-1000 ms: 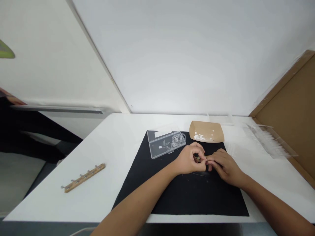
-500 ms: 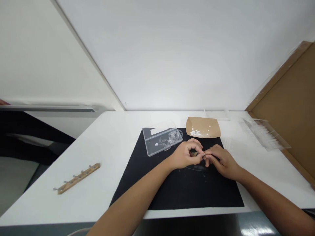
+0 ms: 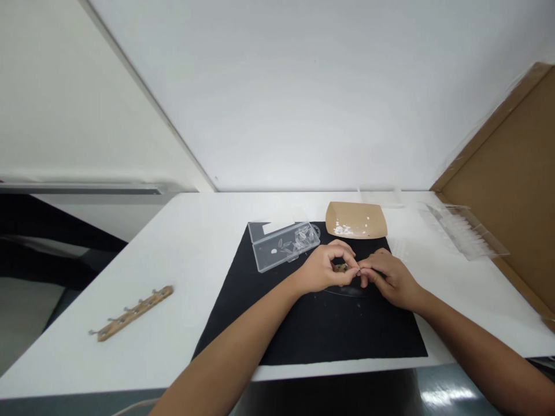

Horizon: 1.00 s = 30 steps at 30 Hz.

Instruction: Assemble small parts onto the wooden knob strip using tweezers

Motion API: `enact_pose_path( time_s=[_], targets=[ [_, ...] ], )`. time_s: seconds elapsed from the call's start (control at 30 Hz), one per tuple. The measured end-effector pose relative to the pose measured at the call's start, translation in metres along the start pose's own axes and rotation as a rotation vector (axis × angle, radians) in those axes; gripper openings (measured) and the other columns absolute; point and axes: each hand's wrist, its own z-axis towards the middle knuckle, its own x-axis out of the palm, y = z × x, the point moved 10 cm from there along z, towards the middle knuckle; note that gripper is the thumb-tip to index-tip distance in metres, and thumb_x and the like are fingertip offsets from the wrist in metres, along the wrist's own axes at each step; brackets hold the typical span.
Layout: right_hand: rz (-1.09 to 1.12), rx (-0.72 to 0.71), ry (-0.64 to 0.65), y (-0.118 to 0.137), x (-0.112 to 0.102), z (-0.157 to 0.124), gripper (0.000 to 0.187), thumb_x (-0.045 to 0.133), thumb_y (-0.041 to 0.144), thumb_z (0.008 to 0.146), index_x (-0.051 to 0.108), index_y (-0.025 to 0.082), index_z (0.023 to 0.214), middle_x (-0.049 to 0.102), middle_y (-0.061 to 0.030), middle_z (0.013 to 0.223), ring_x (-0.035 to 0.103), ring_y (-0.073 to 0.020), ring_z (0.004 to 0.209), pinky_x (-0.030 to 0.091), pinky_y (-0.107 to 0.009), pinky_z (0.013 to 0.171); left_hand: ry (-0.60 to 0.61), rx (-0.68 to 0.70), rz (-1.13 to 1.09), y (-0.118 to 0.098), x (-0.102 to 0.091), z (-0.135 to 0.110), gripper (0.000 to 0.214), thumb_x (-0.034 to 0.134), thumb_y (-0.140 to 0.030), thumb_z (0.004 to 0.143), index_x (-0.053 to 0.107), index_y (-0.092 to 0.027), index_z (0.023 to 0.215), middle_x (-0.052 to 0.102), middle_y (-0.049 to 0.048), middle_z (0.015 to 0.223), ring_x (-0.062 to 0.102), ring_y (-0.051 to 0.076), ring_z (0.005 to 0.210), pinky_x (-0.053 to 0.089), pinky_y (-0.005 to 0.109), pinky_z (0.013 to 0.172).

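Both my hands meet over the black mat point(image 3: 312, 329) near its far middle. My left hand point(image 3: 323, 271) is closed, its fingers curled in a pinch around a small brownish object point(image 3: 341, 268) too small to name. My right hand point(image 3: 388, 278) is closed too, with its fingertips pressed against the same spot from the right. A thin clear curved piece point(image 3: 347, 292) lies on the mat just under the hands. A clear plastic box point(image 3: 282, 245) holding several small clear parts sits open just left of my left hand.
A brown paper tray point(image 3: 356, 220) with white bits stands behind the hands. A clear rack point(image 3: 463, 232) lies at the right, beside a cardboard panel point(image 3: 511, 173). A wooden strip with metal hooks point(image 3: 132, 312) rests on the white table point(image 3: 195, 242) at the left.
The hands have stayed pinched together on the small object. The view has shifted slightly, so everything sits a little further left and higher in the picture.
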Motion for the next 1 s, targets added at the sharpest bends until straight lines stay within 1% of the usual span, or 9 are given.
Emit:
enact_pose_path(
  time_s=[0.13,0.23,0.43,0.57,0.63,0.73,0.87,0.93,1.0],
  targets=[
    [-0.141,-0.084,-0.012,0.005,-0.003,-0.002,0.018,0.053,0.024,0.11,0.07,0.026,0.116,0.074,0.0032,0.078,0.064,-0.0146,0.074,0.036,-0.036,0.08,0.037,0.035,0.023,-0.007,0.003,0.0,0.013,0.08,-0.027,0.079,0.079,-0.015,0.085,0.069,0.01,0.099,0.066,0.017,0.093,0.053,0.019,0.066],
    [-0.223,-0.136,-0.007,0.007,-0.003,-0.004,0.019,0.054,0.02,0.108,0.069,0.026,0.119,0.075,0.0024,0.08,0.064,-0.0154,0.075,0.035,-0.037,0.079,0.065,0.058,0.046,-0.011,0.005,0.0,0.012,0.08,-0.025,0.077,0.077,-0.015,0.083,0.07,0.0092,0.096,0.065,0.018,0.092,0.055,0.022,0.071],
    [-0.262,-0.164,-0.013,0.01,-0.002,-0.005,0.021,0.053,0.021,0.109,0.069,0.026,0.121,0.075,0.0004,0.08,0.065,-0.0162,0.075,0.034,-0.037,0.078,0.094,0.053,0.08,-0.011,0.008,-0.001,0.01,0.078,-0.021,0.075,0.076,-0.015,0.082,0.07,0.0082,0.094,0.065,0.017,0.09,0.053,0.021,0.067],
    [-0.267,-0.178,-0.012,0.014,-0.004,-0.004,0.026,0.055,0.019,0.107,0.067,0.028,0.129,0.075,0.0017,0.081,0.063,-0.0156,0.074,0.034,-0.037,0.078,0.083,0.096,0.108,-0.017,0.008,-0.002,0.008,0.076,-0.021,0.075,0.076,-0.016,0.082,0.07,0.0082,0.092,0.064,0.018,0.09,0.053,0.021,0.067],
    [-0.273,-0.183,-0.021,0.015,-0.006,-0.004,0.029,0.057,0.016,0.106,0.066,0.028,0.131,0.074,0.0028,0.081,0.063,-0.015,0.073,0.034,-0.036,0.078,0.07,0.128,0.118,-0.021,0.008,-0.002,0.007,0.075,-0.019,0.075,0.076,-0.016,0.081,0.071,0.0085,0.091,0.063,0.019,0.091,0.052,0.021,0.064],
    [-0.284,-0.188,-0.034,0.016,-0.007,-0.004,0.027,0.058,0.014,0.105,0.066,0.027,0.128,0.074,0.0035,0.081,0.063,-0.0143,0.074,0.034,-0.036,0.078,0.036,0.191,0.141,-0.026,0.007,-0.003,0.006,0.073,-0.016,0.075,0.075,-0.017,0.081,0.071,0.0087,0.089,0.062,0.02,0.094,0.05,0.02,0.06],
    [-0.297,-0.182,-0.033,0.014,-0.006,-0.005,0.018,0.057,0.015,0.105,0.067,0.025,0.116,0.074,0.0021,0.081,0.063,-0.0147,0.074,0.034,-0.037,0.078,-0.003,0.23,0.187,-0.029,0.007,-0.004,0.003,0.072,-0.017,0.076,0.073,-0.018,0.079,0.072,0.0082,0.083,0.061,0.022,0.094,0.048,0.02,0.057],
    [-0.306,-0.171,-0.02,0.012,-0.005,-0.005,0.015,0.056,0.016,0.106,0.067,0.024,0.112,0.075,0.0008,0.082,0.063,-0.0153,0.074,0.035,-0.038,0.078,-0.02,0.255,0.228,-0.031,0.007,-0.004,0.004,0.072,-0.016,0.074,0.071,-0.018,0.077,0.071,0.0074,0.082,0.062,0.021,0.092,0.05,0.023,0.061],
    [-0.307,-0.161,-0.011,0.011,-0.003,-0.005,0.013,0.056,0.017,0.106,0.067,0.024,0.11,0.075,0.0,0.082,0.063,-0.0158,0.074,0.035,-0.038,0.078,-0.036,0.301,0.276,-0.035,0.008,-0.004,0.006,0.071,-0.015,0.073,0.069,-0.019,0.076,0.07,0.0057,0.08,0.062,0.02,0.087,0.055,0.028,0.071]
  ],
)
